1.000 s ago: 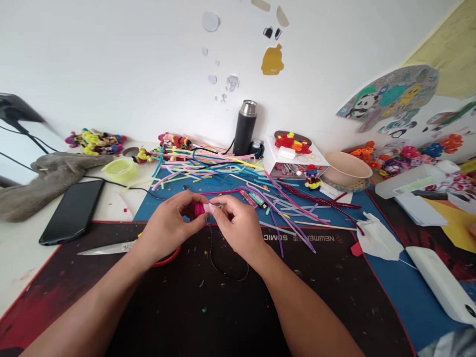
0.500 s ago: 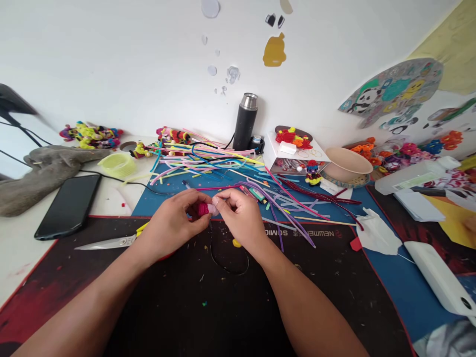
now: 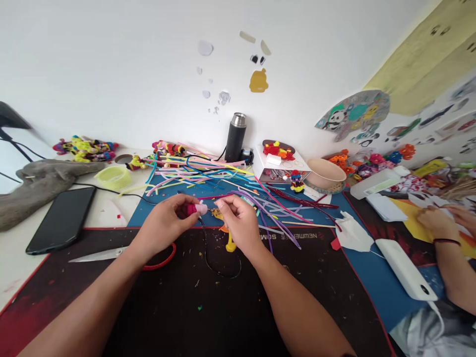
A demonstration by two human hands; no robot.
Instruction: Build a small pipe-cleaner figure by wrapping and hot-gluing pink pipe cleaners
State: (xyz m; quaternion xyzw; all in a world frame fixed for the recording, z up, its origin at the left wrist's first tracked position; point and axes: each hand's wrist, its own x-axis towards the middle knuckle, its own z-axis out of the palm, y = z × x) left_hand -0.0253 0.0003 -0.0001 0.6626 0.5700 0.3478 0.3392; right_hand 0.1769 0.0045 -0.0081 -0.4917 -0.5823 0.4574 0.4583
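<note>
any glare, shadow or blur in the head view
Head view: soft shadow on the wall beside the black flask, sheen on its metal cap; wide-angle stretch towards the edges; grey cloth at lower right looks smeared; pink piece in the left hand too small for fine detail.

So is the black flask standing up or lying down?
Standing up: the black flask rises tall, its silver top uppermost.

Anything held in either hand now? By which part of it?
Left hand: pink piece, by its magenta portion; the pale end sticks out. Right hand: can't tell whether it holds anything.
</note>
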